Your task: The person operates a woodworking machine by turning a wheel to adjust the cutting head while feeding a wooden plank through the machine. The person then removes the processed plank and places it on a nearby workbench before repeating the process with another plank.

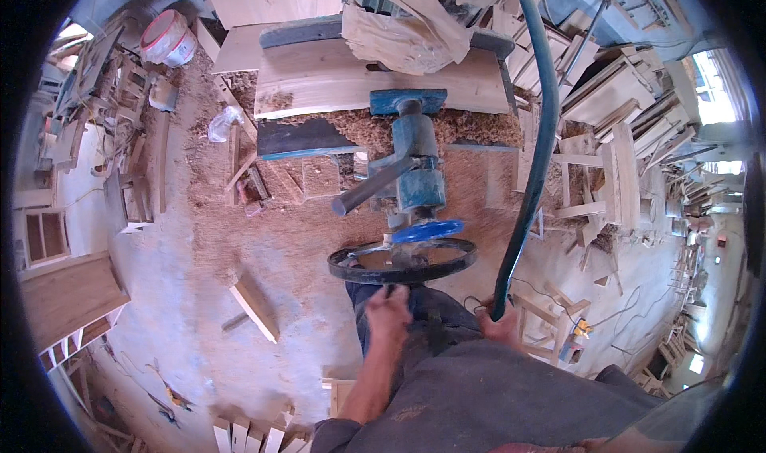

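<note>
- Left hand [388, 308]: fingers curled, wheel [403, 277] just ahead; cannot tell whether grasped.
- Right hand [501, 327]: closed round the bar [537, 142], rising ahead.
- Beyond both: board [319, 74], shavings [471, 130] nearer; jerking the bar might jar the board.

From round black handwheel [399, 277], find wide pale wooden board [315, 70] at twelve o'clock, long curved dark-green hose [539, 150] from one to four, flat wooden planks [606, 104] at two, oblong wooden block [255, 309] at eight, round red-rimmed white bucket [169, 40] past ten.
</note>
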Motion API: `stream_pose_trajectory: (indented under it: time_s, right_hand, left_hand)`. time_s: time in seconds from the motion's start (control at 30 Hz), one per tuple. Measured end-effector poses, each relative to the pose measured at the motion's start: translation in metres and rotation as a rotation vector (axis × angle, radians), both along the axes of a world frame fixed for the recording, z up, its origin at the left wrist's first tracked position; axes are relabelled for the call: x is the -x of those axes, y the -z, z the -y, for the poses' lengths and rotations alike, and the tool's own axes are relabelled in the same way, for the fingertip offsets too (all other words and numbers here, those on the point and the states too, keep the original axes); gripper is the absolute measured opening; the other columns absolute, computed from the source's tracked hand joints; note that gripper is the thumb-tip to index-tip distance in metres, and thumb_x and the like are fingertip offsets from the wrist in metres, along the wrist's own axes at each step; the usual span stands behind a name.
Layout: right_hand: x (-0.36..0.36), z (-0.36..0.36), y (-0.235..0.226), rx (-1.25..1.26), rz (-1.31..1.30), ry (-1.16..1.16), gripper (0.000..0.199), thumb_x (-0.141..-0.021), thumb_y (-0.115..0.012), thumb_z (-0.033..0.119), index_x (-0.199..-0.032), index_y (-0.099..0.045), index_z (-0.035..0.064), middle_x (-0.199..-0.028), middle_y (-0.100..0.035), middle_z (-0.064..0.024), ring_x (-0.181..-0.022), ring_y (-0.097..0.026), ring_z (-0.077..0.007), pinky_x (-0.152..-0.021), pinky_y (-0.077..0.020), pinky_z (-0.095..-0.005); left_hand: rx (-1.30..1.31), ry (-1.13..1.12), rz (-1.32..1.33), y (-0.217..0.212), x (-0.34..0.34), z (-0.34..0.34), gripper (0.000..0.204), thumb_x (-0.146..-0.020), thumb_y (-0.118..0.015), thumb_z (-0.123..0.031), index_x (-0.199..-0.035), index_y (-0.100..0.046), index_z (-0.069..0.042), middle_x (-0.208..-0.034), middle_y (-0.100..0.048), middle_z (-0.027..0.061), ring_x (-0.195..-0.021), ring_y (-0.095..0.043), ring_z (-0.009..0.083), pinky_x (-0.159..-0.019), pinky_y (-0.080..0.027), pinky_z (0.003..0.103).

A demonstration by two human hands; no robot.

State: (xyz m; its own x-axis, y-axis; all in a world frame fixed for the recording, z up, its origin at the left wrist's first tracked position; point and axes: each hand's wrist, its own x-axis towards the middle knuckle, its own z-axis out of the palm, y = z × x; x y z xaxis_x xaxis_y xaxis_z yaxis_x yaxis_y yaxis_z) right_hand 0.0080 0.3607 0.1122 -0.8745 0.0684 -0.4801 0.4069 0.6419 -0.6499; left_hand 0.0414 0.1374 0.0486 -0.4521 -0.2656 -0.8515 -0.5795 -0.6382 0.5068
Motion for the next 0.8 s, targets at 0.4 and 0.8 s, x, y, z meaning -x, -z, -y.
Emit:
stream_pose_trajectory:
  time_s: [0.4, 0.8]
  right_hand:
    - [0.0, -0.003, 0.008, -0.085, 0.027, 0.006, 0.026, -0.074, -0.075, 0.011, -0.095, -0.063, 0.0028, -0.076, -0.058, -0.0028, -0.072, -0.056, -0.0127, -0.067, -0.0458, -0.0288]
    - [-0.01, -0.01, 0.022, -0.057, -0.022, 0.041, 0.028, -0.073, -0.075, 0.011, -0.097, -0.065, 0.003, -0.079, -0.063, -0.0043, -0.072, -0.059, -0.0134, -0.068, -0.048, -0.0284]
  left_hand:
    - [1.672, 0.858, -0.452, 0.062, 0.033, -0.058, 0.04, -0.088, -0.06, -0.02, -0.124, -0.056, -0.002, -0.121, -0.06, 0.015, -0.112, -0.056, 0.0303, -0.096, -0.042, 0.042]
    - [0.689, 0.199, -0.337, 0.146, 0.018, -0.028, 0.029, -0.086, -0.066, -0.026, -0.098, -0.067, 0.0, -0.09, -0.071, 0.0154, -0.088, -0.067, 0.0287, -0.082, -0.048, 0.041]
